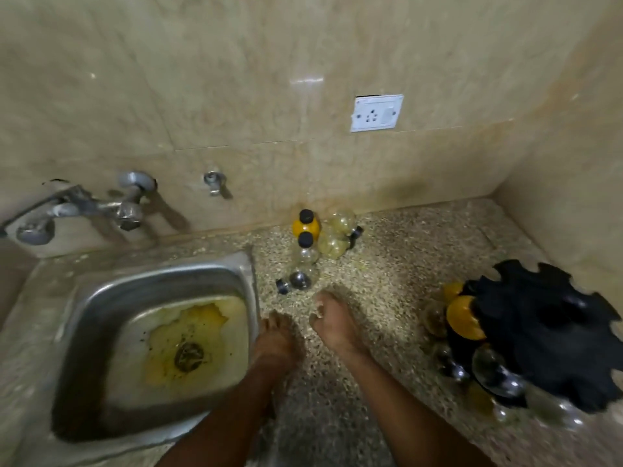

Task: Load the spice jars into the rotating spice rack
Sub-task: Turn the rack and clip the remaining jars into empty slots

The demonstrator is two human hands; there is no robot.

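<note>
A black rotating spice rack (546,335) stands at the right of the speckled counter, with a yellow-filled jar (463,318) and several clear jars hung around its lower rim. A cluster of loose jars lies near the back wall: a yellow jar with a black cap (305,225), a clear upright jar (306,247), a clear jar on its side (296,279) and pale yellowish ones (337,235). My left hand (278,337) hovers by the sink's right rim, fingers loosely curled, empty. My right hand (333,318) is just below the lying jar, fingers curled, holding nothing.
A steel sink (111,298) with yellow residue around its drain fills the left. A wall tap (97,207) and a second small valve (215,182) jut from the tiled wall. A white socket (377,112) sits above the counter. A side wall closes the right.
</note>
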